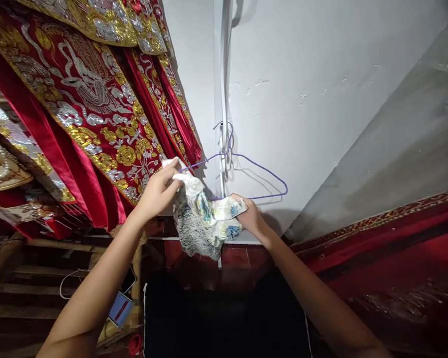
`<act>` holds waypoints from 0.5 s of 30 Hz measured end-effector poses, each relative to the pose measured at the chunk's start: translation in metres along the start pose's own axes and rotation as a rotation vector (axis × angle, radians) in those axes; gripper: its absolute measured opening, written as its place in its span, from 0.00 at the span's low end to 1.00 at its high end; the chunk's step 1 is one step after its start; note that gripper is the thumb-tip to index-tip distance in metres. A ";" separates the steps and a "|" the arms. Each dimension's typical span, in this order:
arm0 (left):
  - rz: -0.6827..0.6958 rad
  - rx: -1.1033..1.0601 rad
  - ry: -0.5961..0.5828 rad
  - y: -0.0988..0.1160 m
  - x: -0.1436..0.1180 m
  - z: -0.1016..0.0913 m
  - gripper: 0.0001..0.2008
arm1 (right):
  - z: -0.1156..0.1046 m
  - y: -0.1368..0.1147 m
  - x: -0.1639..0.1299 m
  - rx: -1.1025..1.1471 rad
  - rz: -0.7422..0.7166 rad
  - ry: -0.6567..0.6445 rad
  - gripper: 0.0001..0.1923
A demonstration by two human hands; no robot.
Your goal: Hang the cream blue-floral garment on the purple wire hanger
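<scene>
A purple wire hanger point(263, 172) hooks onto a white upright rail point(223, 74) in front of me. Over its left arm lies part of a white garment point(197, 231) with blue and yellow floral patches and a gathered, dark-threaded section. My left hand point(162, 189) pinches the cloth at the hanger's left end. Lower and to the right, my right hand point(249, 216) grips another edge of the same garment, just under the hanger's bottom bar. The hanger's right arm is bare. Folds of cloth hide some of my fingertips.
Red embroidered hangings point(97, 99) with gold and silver sequins fill the left. A bamboo rack point(30, 271) stands below them, with a blue phone-like object point(120, 308) on it. A white wall point(302, 74) is ahead. Red cloth point(406, 248) lines the right side.
</scene>
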State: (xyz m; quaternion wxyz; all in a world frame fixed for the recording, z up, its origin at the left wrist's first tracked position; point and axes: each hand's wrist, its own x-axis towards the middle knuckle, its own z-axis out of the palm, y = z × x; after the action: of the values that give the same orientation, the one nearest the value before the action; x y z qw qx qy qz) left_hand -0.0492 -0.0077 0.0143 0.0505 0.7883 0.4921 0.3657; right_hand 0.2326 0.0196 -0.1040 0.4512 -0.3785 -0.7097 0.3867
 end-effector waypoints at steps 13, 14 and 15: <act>0.251 0.065 -0.094 -0.037 0.067 0.049 0.15 | -0.107 -0.025 -0.025 -0.288 0.060 0.591 0.41; 0.264 0.070 -0.098 -0.037 0.068 0.046 0.15 | -0.123 -0.029 -0.022 -0.295 0.099 0.568 0.35; 0.266 0.068 -0.093 -0.038 0.068 0.045 0.14 | -0.137 -0.036 -0.020 -0.278 0.153 0.498 0.29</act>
State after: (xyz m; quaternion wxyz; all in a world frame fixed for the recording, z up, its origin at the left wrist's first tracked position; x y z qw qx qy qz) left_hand -0.0317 0.0797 0.0009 -0.0023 0.8641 0.3923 0.3153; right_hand 0.3595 0.0159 -0.0390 0.5247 -0.5723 -0.5928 0.2140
